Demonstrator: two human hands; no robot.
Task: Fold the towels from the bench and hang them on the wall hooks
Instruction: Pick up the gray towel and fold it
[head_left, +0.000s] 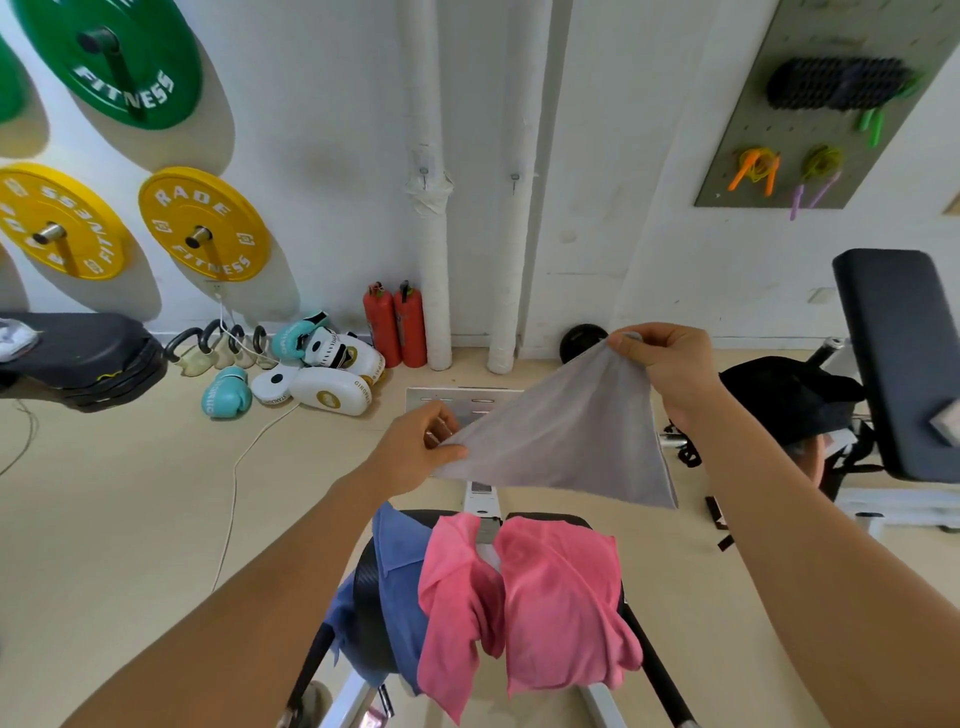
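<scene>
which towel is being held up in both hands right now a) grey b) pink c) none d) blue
a: the left hand and right hand each pinch a corner of the grey towel, while the pink towels and blue towel lie on the bench.

Grey towel (561, 441), pink towel (545, 597), blue towel (400, 566), yellow plates (202, 226), red extinguishers (396, 325).

Two red fire extinguishers (396, 323) stand against the white wall, teal boxing gloves (227, 391) and white punch mitts (332, 397) lying nearby; round yellow weight plates (203, 224) hang above.
</scene>
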